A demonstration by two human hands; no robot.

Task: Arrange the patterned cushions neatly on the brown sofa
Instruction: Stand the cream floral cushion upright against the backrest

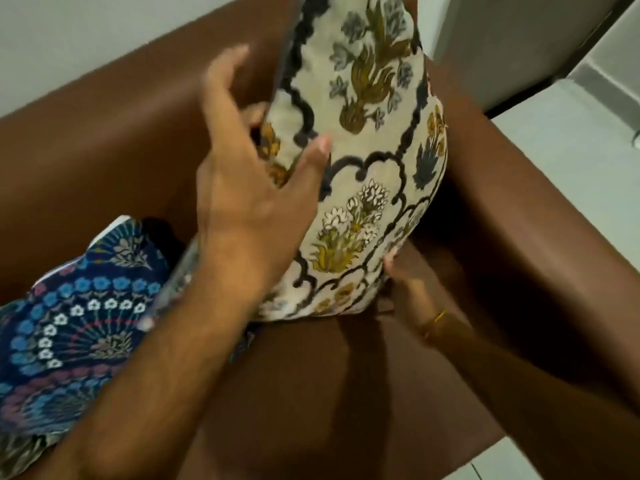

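A cream cushion (367, 161) with dark scalloped lines and yellow flowers stands upright in the corner of the brown sofa (104, 133), against the armrest. My left hand (249, 181) presses flat on its left edge, fingers spread, thumb on its front. My right hand (412, 292), with a gold bangle on the wrist, grips the cushion's lower right corner from below. A dark blue cushion (69, 327) with a fan pattern of blue and white flowers lies on the seat at the left, partly under my left forearm.
The sofa's right armrest (540, 237) runs beside the cream cushion. A pale tiled floor (571, 147) lies beyond it at the right. A light wall (86, 39) rises behind the backrest. Bare brown seat (311, 410) shows between my arms.
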